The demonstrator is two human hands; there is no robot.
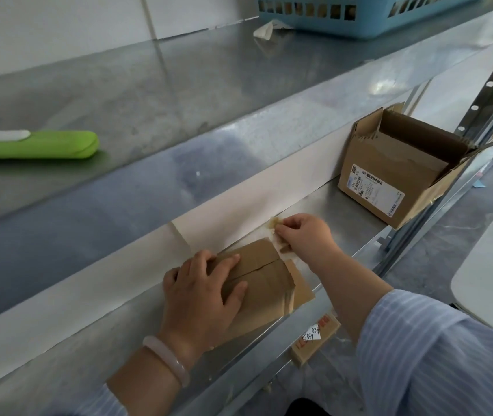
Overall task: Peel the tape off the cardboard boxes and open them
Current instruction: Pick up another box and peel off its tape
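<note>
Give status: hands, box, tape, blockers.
Left hand flat on small box, pinning it. Right hand pinching tape, strip partly lifted off the far end. Flaps not yet open. Open box farther right, clear of work.

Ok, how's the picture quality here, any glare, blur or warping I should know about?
Head view: wide-angle bending curves the metal shelf edges; soft glare patches lie on its steel surface; the right hand pulling tape is slightly motion-blurred; the left hand on the small box and the open box are fairly sharp.
</note>
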